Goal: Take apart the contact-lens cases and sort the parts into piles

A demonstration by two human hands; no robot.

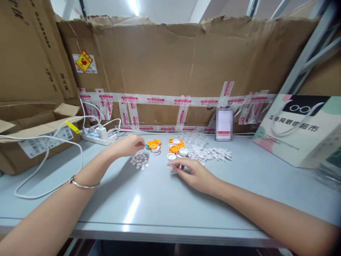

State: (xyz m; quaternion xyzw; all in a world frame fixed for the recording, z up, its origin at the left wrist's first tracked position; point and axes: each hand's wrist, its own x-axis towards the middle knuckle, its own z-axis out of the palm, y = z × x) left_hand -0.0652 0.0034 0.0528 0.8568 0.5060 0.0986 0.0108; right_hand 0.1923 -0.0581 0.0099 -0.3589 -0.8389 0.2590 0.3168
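Note:
My left hand (131,145) hovers beside a small stack of orange round caps (153,144), its fingers curled together. Whatever they may hold is hidden. Below that hand lies a scatter of small pale discs (139,160). My right hand (191,172) pinches a small whitish piece (172,168) between thumb and fingertips, just in front of a cluster of white round cups (171,156) and orange rings (175,148). To the right of the cluster is a pile of small white openwork parts (207,153).
Clear plastic pieces (190,137) lie behind the white pile. A phone (224,124) leans against the big cardboard box (165,60). On the left are a power strip (99,135) with looping cables and an open carton (39,142). A printed bag (295,131) stands at right.

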